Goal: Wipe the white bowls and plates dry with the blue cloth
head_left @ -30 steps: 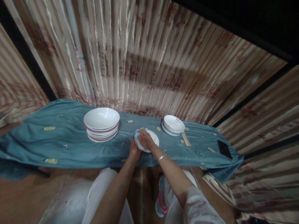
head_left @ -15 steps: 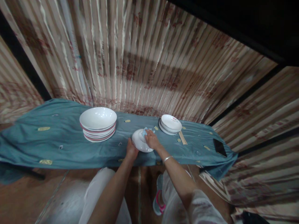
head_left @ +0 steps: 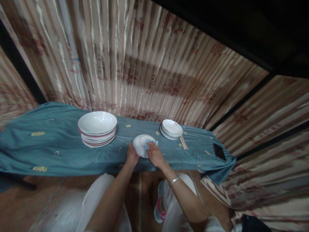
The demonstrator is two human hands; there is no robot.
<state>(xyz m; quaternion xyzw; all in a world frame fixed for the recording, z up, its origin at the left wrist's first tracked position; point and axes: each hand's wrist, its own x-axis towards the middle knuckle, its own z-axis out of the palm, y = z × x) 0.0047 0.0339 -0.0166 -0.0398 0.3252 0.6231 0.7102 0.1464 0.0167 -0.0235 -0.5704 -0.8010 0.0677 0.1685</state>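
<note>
A white plate (head_left: pixel 138 146) is tilted above the front part of the cloth-covered table, its underside with the foot ring facing me. My left hand (head_left: pixel 132 155) is closed on the plate's left rim. Pressed to the plate's right side is a light blue cloth (head_left: pixel 147 143), with my right hand (head_left: pixel 154 153) closed over it. The cloth is mostly hidden under the fingers. To the left stands a stack of white bowls (head_left: pixel 98 124) with red-rimmed dishes beneath. A smaller stack of white plates (head_left: pixel 172 128) sits to the right, the top one flower-patterned.
Wooden chopsticks (head_left: pixel 183 142) lie beside the small plate stack. A black phone (head_left: pixel 219 152) rests near the right end of the green tablecloth (head_left: pixel 62 129). Behind the table hangs a pleated curtain (head_left: pixel 142 64), and dark frame bars (head_left: pixel 243 98) slant down at both sides.
My right hand with the cloth has moved from the plate's upper part down its right side. The plate is turned slightly. The whole view has shifted a little to the right.
</note>
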